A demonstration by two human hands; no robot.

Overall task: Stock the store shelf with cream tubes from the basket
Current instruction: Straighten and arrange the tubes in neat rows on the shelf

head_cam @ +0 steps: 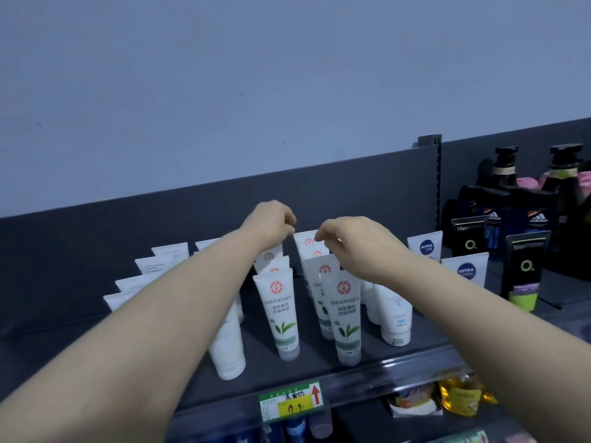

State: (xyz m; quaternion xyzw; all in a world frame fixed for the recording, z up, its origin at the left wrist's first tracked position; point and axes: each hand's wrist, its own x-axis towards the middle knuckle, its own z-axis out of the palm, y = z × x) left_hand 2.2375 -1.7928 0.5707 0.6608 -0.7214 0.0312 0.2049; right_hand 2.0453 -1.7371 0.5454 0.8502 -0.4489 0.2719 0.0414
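Several white cream tubes with a red seal and a green leaf stand cap-down in two rows on the dark shelf (367, 370); the front ones are the left-row tube (281, 311) and the right-row tube (347, 318). My left hand (271, 220) hovers over the back of the left row with its fingers curled; nothing shows between them, and a rear tube (270, 255) stands just below. My right hand (347, 236) reaches over the right row, and its fingertips pinch the top edge of the rearmost tube (307, 239). The basket is out of view.
Plain white tubes (153, 265) stand in rows at the left, and one (228, 356) sits under my left forearm. Nivea tubes (467, 271), a black-and-green tube (524, 273) and dark pump bottles (505, 174) fill the right. A price tag (291, 401) hangs on the shelf edge.
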